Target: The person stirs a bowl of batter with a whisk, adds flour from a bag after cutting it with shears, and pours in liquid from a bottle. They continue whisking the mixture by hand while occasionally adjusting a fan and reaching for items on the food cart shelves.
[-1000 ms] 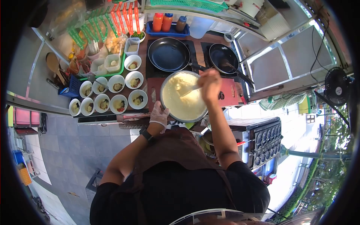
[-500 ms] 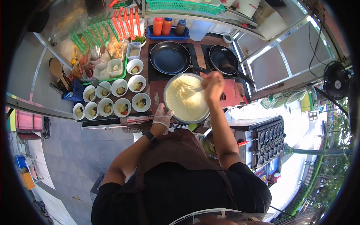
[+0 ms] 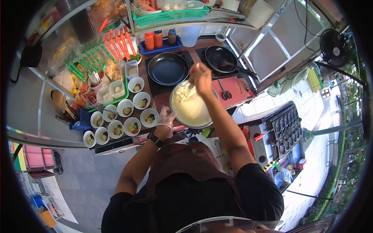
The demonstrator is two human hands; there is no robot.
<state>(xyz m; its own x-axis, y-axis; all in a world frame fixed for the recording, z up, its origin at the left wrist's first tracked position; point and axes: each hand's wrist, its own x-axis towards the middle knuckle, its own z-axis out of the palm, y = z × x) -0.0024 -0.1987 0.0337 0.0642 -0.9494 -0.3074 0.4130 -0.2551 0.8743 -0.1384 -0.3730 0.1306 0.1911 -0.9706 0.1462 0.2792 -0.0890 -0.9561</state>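
Observation:
A metal bowl (image 3: 193, 127) of pale yellow batter (image 3: 196, 108) is at the counter's front edge, over a red cutting board (image 3: 229, 87). My left hand (image 3: 166, 121), in a clear plastic glove, grips the bowl's left rim. Above the batter, my right hand (image 3: 201, 79) is closed around the handle of a whisk (image 3: 189, 92), whose wires dip into the batter at the bowl's upper left. Scissors (image 3: 225, 94) lie on the board, right of the bowl. Several small white bowls (image 3: 149, 117) with bits of food in them stand left of my left hand.
Behind the bowl are a large black frying pan (image 3: 168, 69) and a smaller pan (image 3: 220, 59) with a utensil in it. Sauce bottles (image 3: 158, 39) stand in a blue tray (image 3: 165, 47). A waffle-type iron (image 3: 285, 130) is at the right, below a black fan (image 3: 333, 48).
My right hand and the whisk have moved to the upper left across the bowl. My left hand stays at the rim. The whole view has tilted, and the scissors now show fully.

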